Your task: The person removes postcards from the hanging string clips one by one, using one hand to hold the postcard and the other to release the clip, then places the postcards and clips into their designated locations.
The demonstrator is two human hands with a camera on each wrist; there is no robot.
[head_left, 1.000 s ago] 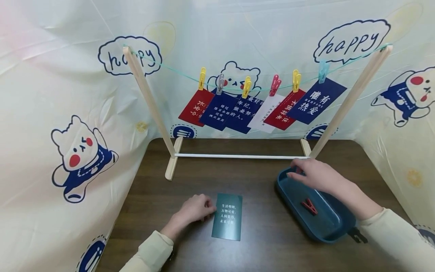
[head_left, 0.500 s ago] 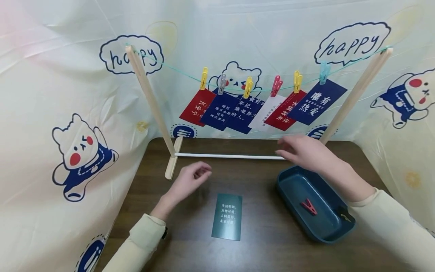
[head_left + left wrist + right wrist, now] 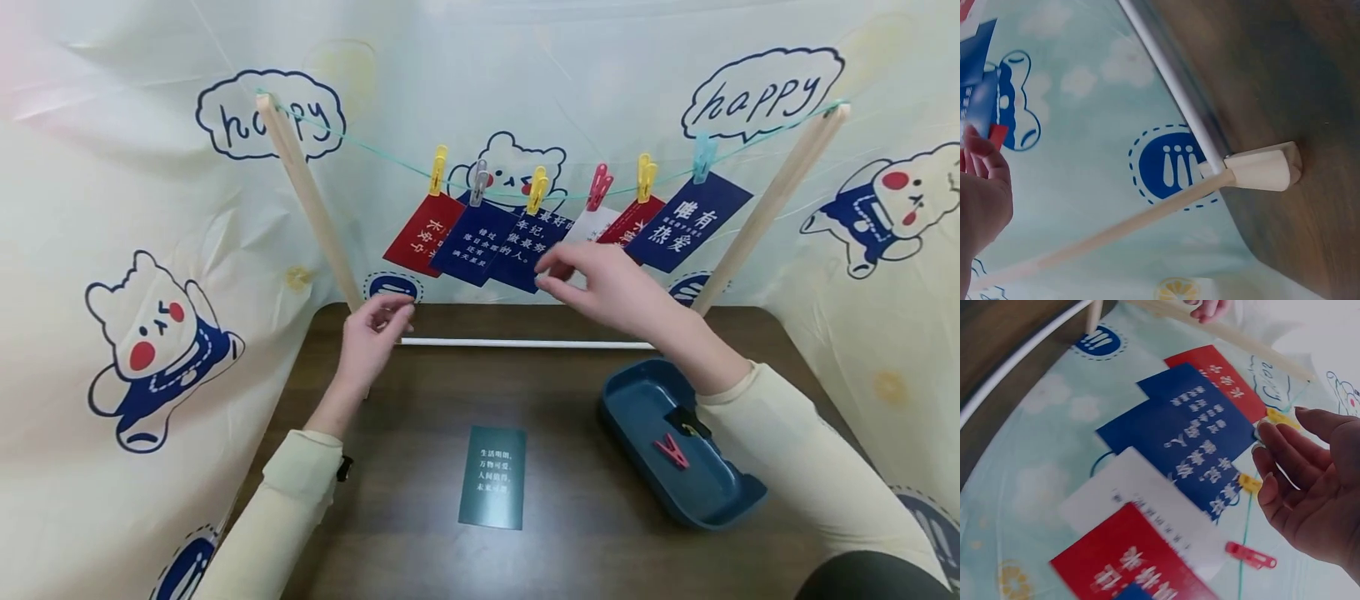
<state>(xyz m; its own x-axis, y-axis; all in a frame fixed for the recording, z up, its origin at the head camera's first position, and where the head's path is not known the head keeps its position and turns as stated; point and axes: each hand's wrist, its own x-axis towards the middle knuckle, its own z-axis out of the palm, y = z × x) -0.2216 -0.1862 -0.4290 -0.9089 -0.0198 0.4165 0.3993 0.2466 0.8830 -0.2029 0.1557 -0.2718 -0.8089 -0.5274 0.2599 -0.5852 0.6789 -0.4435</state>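
Observation:
My left hand (image 3: 372, 337) hovers at the left post, below and left of the hanging cards, its fingers loosely bent and holding nothing. Before the row of cards is my right hand (image 3: 615, 287), thumb and fingers apart; it hides part of the white card (image 3: 590, 223) and of a red card (image 3: 633, 218). A green string (image 3: 393, 158) carries several cards, among them a red card (image 3: 422, 233) and a blue card (image 3: 688, 223). Clothespins hold them, including a grey clothespin (image 3: 478, 183) and a pink clothespin (image 3: 1250, 555). In the right wrist view, my right fingertips (image 3: 1263, 432) are near a blue card's edge.
A green card (image 3: 492, 477) with white writing lies on the brown table (image 3: 405, 467). On the right stands a dark blue tray (image 3: 637, 446) with a red clothespin (image 3: 671, 452) inside. Wooden posts (image 3: 780, 204) and a white rod (image 3: 517, 342) form the rack.
My left hand has left the green card's edge and risen up and left. From over the tray, my right hand has moved up and left to the hanging cards.

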